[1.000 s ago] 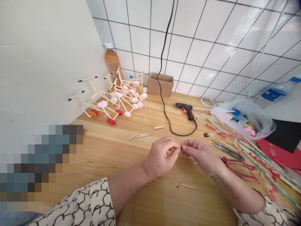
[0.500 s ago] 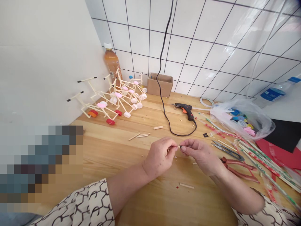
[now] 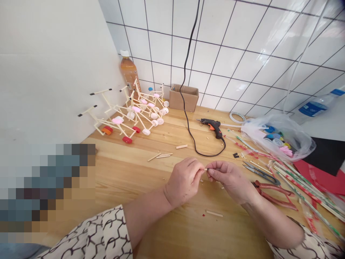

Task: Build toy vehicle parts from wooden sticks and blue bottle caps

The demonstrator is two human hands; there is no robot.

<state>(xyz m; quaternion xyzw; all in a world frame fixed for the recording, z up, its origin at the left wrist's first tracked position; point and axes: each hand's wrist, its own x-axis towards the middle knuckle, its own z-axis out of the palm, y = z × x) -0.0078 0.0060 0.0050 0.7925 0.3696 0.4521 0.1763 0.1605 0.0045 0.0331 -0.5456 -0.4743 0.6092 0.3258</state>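
My left hand (image 3: 185, 180) pinches a short wooden stick (image 3: 206, 169), most of which is hidden behind the fingers. At the stick's other end, my right hand (image 3: 229, 178) is closed on a dark tip, perhaps a bit of black paper or tape. The two hands almost meet above the wooden table. Short cut sticks (image 3: 164, 155) lie beyond my left hand, and one more stick (image 3: 214, 213) is nearer to me. Small black pieces (image 3: 236, 155) rest just past my right hand.
A black glue gun (image 3: 211, 126) with its cord lies behind the hands. Snips (image 3: 261, 172) and red-handled pliers (image 3: 276, 194) are at the right, beside wrapped sticks (image 3: 304, 185) and a plastic bag (image 3: 304, 142) of caps. Stick models (image 3: 124, 111) with cap wheels stand at the left.
Both hands stay at nearly the same place, with the fingertips shifting slightly around the stick. The whole view has moved very slightly.
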